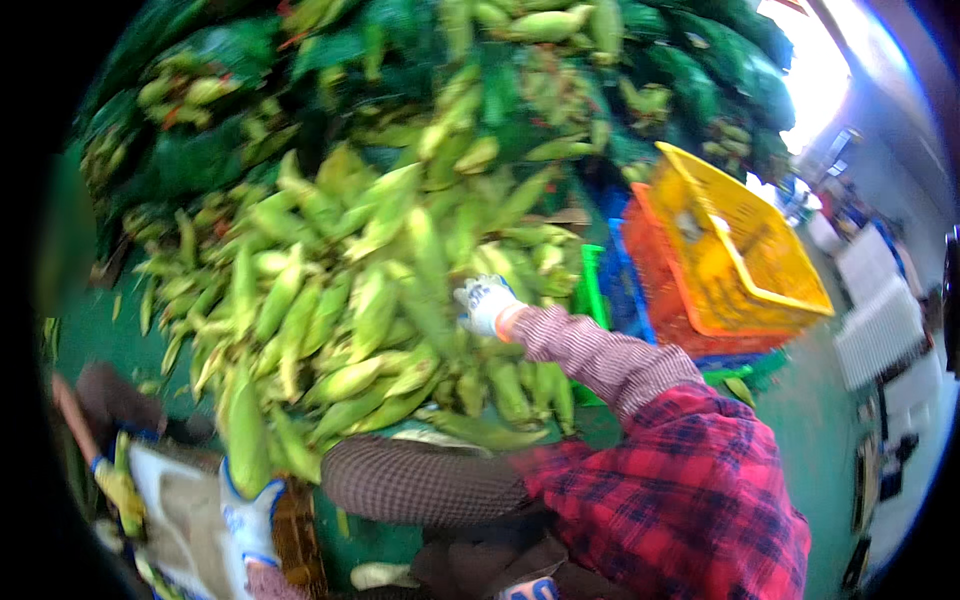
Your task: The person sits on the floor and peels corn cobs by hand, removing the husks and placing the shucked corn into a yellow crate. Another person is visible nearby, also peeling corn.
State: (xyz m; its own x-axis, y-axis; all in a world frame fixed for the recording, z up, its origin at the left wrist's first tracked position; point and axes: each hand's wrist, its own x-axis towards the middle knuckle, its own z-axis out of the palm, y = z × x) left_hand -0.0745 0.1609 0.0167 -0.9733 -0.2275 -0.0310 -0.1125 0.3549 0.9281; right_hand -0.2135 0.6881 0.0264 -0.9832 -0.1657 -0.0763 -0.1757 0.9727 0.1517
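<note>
My left hand (pixel 250 515), in a white and blue glove, is closed around the lower end of a large green ear of corn (pixel 247 430) in its husk, which points up. My right hand (pixel 488 304), gloved alike, reaches onto a wide heap of husked-on corn (pixel 375 300). Its fingers look apart and touch or hover just over the ears; blur hides the exact contact. Several ears lie close around it, among them a long pale green ear (pixel 427 250) just to its left.
Green mesh sacks (pixel 350 60) of corn are piled behind the heap. At right stand stacked crates, a yellow crate (pixel 790 270) tilted on an orange crate (pixel 665 270). At lower left, another person's gloved hand (pixel 120 495) holds corn beside a grey-topped surface (pixel 195 510).
</note>
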